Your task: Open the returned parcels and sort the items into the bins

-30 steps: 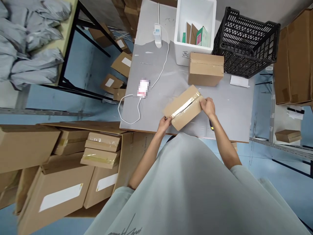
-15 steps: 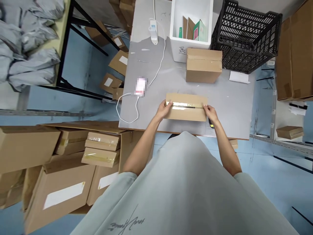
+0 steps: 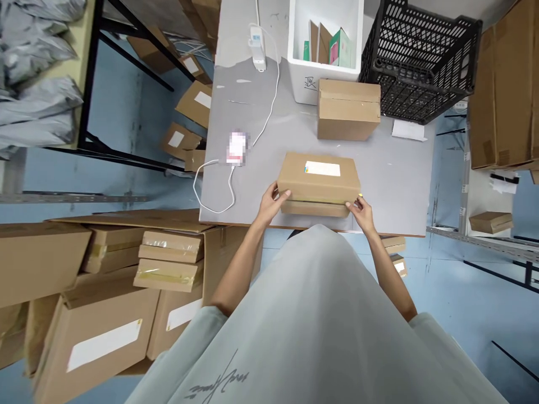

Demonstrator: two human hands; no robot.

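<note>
A brown cardboard box (image 3: 319,178) lies near the front edge of the table, with a white label (image 3: 322,168) on its upper face. Along its near side runs a dark gap beside shiny tape. My left hand (image 3: 272,205) grips the near left corner, thumb on the near side and fingers around the end. At the near right corner my right hand (image 3: 362,214) pinches the box between thumb and fingers. A small yellow bit of an object shows just beyond my right fingers; most of it is hidden.
Behind stand a second cardboard box (image 3: 348,109), a white bin (image 3: 305,84) with cartons inside and a black plastic crate (image 3: 415,67). A white cable (image 3: 274,101) crosses the grey table (image 3: 391,191) on the left. A large carton (image 3: 229,252) full of boxes stands left of me.
The box has tipped over: its taped side faced up before, and now its labelled face does. Both hands have moved slightly toward me with it.
</note>
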